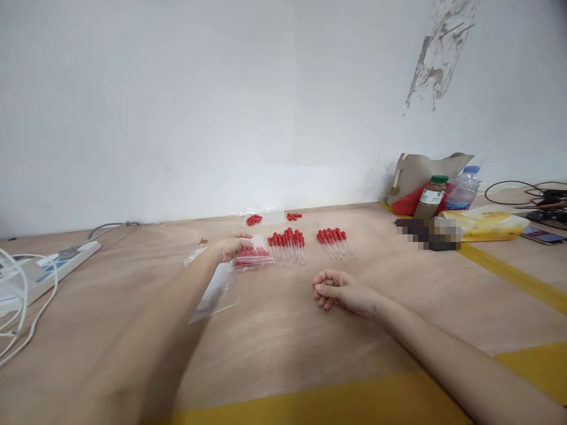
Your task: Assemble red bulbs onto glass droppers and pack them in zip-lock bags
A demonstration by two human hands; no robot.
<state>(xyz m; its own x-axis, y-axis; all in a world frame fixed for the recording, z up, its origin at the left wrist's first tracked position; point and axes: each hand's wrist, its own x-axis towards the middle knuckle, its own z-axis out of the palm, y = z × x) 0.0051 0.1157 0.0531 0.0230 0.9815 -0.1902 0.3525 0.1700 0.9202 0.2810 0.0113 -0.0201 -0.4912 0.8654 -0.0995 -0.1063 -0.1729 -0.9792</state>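
Nearest to us, yellow tape [310, 404] ran across the brown table [274, 348], and our forearms reached in from either side. Our right hand [339, 292] lay just above the tabletop or on it, fingers half curled and thumb against the forefinger; we could not tell whether it held anything. To its left, a clear plastic sheet [217, 298] lay flat. Just beyond that, our left hand [233, 248] was at the left side of a clear bag of red caps [253, 260], its fingers reaching over the top; whether they gripped the bag or only touched it, we could not tell. Right beside the bag lay a bunch of red-topped droppers [290, 239], and a smaller bunch [331, 236] lay farther right, tops toward the wall. Behind these we saw two little piles of loose red caps [254, 220], then the white wall [199, 118]
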